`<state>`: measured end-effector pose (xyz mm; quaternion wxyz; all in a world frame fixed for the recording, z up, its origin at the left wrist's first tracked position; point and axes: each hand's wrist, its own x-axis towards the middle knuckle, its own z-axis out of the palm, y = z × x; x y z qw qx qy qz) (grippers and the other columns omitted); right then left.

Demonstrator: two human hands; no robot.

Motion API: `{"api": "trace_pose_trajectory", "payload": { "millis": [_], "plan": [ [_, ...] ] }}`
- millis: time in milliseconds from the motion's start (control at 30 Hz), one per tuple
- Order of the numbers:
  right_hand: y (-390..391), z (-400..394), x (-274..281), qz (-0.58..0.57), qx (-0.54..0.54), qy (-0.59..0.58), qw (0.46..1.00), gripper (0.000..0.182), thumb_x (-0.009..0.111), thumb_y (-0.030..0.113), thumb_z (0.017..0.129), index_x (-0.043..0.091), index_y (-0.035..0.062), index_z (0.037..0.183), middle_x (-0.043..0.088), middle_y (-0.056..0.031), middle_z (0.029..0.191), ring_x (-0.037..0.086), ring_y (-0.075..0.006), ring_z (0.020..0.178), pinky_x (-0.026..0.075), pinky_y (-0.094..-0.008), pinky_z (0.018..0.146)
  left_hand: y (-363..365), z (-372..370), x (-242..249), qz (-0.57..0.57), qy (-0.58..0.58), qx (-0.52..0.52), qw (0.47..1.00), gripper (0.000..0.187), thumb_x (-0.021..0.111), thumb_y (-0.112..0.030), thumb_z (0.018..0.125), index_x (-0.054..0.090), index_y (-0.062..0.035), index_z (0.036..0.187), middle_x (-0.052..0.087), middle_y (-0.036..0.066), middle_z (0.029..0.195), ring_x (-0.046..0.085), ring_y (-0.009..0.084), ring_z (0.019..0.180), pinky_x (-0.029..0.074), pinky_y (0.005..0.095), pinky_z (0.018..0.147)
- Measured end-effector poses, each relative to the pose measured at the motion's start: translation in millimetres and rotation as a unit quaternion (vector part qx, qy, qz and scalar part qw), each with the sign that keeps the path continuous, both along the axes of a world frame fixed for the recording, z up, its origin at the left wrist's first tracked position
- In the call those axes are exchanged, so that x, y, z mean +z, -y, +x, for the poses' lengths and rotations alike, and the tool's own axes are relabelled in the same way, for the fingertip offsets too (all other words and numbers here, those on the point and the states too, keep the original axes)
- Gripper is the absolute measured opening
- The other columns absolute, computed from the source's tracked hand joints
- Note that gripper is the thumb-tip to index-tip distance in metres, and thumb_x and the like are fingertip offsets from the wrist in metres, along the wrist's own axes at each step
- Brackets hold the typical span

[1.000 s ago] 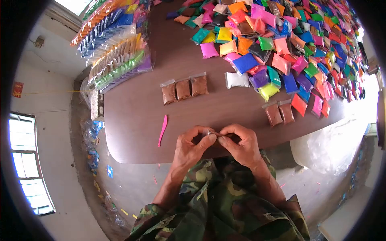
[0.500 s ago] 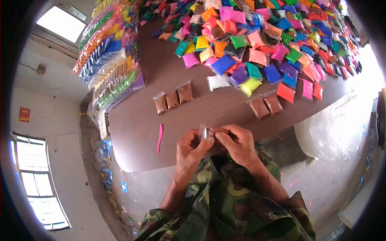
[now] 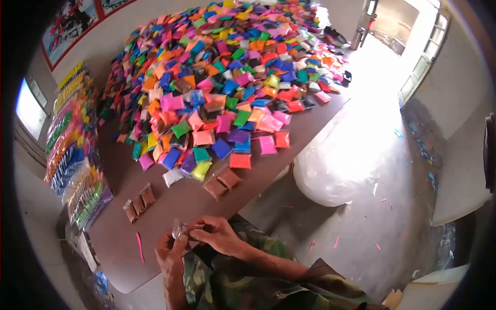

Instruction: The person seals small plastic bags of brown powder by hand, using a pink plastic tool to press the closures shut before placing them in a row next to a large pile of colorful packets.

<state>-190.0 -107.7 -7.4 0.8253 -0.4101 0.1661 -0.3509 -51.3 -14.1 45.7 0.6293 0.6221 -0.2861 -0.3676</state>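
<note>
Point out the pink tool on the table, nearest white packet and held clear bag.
Pink tool (image 3: 140,247): head view, middle of its length.
White packet (image 3: 172,177): head view, middle of its top face.
Clear bag (image 3: 177,228): head view, its exposed upper part.

Glares white through the bright open doorway (image 3: 393,27), bleaches the bulging translucent plastic bag (image 3: 326,178), softly blurs the heaped multicoloured plastic packets (image 3: 217,77), bends and blackens toward the edges.
</note>
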Motion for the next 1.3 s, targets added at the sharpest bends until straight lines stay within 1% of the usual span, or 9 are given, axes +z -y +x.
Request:
{"api": "trace_pose_trajectory", "payload": {
  "millis": [133,233,333,500,800,900,967,1033,1300],
  "plan": [
    [-6,2,-13,-0.058,0.006,0.007,0.998,0.034,0.072,0.013,0.102,0.064,-0.0009,0.133,0.067,0.0003,0.117,0.062,-0.0053,0.100,0.053,-0.0236,0.082,-5,3,4,-0.017,0.069,-0.018,0.997,0.014,0.074,-0.010,0.091,0.070,0.0032,0.095,0.071,0.007,0.079,0.063,0.0121,0.069,0.051,0.0280,0.064],
    [-9,-11,8,-0.063,0.019,-0.024,0.998,0.029,0.069,0.014,0.104,0.067,-0.0002,0.129,0.068,0.0003,0.119,0.060,-0.0049,0.104,0.050,-0.0222,0.084,-12,0,9,-0.022,0.093,-0.020,0.995,0.014,0.074,-0.010,0.091,0.070,0.0029,0.093,0.071,0.007,0.077,0.062,0.0116,0.068,0.049,0.0278,0.063],
    [-14,-18,11,-0.032,0.023,0.026,0.999,0.028,0.068,0.013,0.104,0.067,-0.0002,0.129,0.067,0.0011,0.117,0.059,-0.0050,0.102,0.051,-0.0224,0.086,-17,-8,16,-0.013,0.102,-0.024,0.994,0.016,0.074,-0.012,0.091,0.070,0.0032,0.094,0.070,0.006,0.078,0.061,0.0110,0.067,0.048,0.0280,0.063],
    [-20,-20,1,-0.062,-0.009,0.051,0.997,0.028,0.068,0.013,0.104,0.067,-0.0003,0.129,0.067,-0.0007,0.117,0.061,-0.0067,0.104,0.054,-0.0245,0.090,-25,-27,18,-0.062,0.081,-0.012,0.995,0.018,0.075,-0.014,0.091,0.070,0.0040,0.094,0.070,0.005,0.079,0.060,0.0096,0.068,0.047,0.0274,0.063],
    [-41,-30,19,-0.037,-0.048,0.071,0.996,0.020,0.068,0.008,0.103,0.071,-0.0002,0.121,0.068,0.0025,0.107,0.062,-0.0068,0.102,0.054,-0.0247,0.087,-46,-26,22,0.019,0.196,0.013,0.980,0.017,0.074,-0.014,0.091,0.072,0.0025,0.093,0.068,0.002,0.077,0.058,0.0087,0.071,0.046,0.0277,0.064],
    [-36,-28,-8,-0.048,-0.044,0.051,0.997,0.020,0.068,0.007,0.102,0.071,-0.0005,0.121,0.068,0.0027,0.106,0.062,-0.0056,0.099,0.052,-0.0228,0.083,-47,-33,25,0.024,0.152,-0.024,0.988,0.017,0.074,-0.016,0.094,0.074,0.0013,0.096,0.068,0.000,0.080,0.059,0.0077,0.073,0.046,0.0257,0.065],
    [-37,-29,-1,-0.081,-0.050,0.034,0.995,0.020,0.068,0.007,0.102,0.071,-0.0017,0.121,0.070,0.0010,0.107,0.062,-0.0053,0.098,0.051,-0.0217,0.081,-52,-33,23,0.014,0.136,-0.017,0.990,0.019,0.075,-0.018,0.096,0.074,0.0009,0.097,0.068,-0.001,0.081,0.060,0.0076,0.074,0.046,0.0255,0.065],
    [-43,-32,16,-0.071,-0.038,-0.033,0.996,0.022,0.068,0.006,0.102,0.070,-0.0032,0.122,0.070,-0.0007,0.109,0.063,-0.0068,0.098,0.052,-0.0232,0.083,-57,-33,23,0.026,0.149,0.004,0.988,0.021,0.075,-0.020,0.097,0.074,0.0014,0.097,0.068,0.000,0.081,0.060,0.0080,0.075,0.048,0.0259,0.066],
    [-56,-26,9,-0.039,0.035,-0.024,0.998,0.023,0.067,0.006,0.102,0.068,-0.0044,0.123,0.070,-0.0022,0.108,0.064,-0.0076,0.096,0.054,-0.0253,0.088,-81,-26,15,0.046,0.101,0.009,0.994,0.024,0.077,-0.021,0.096,0.074,0.0021,0.101,0.069,0.000,0.082,0.061,0.0077,0.075,0.048,0.0242,0.067]
  ]
}}
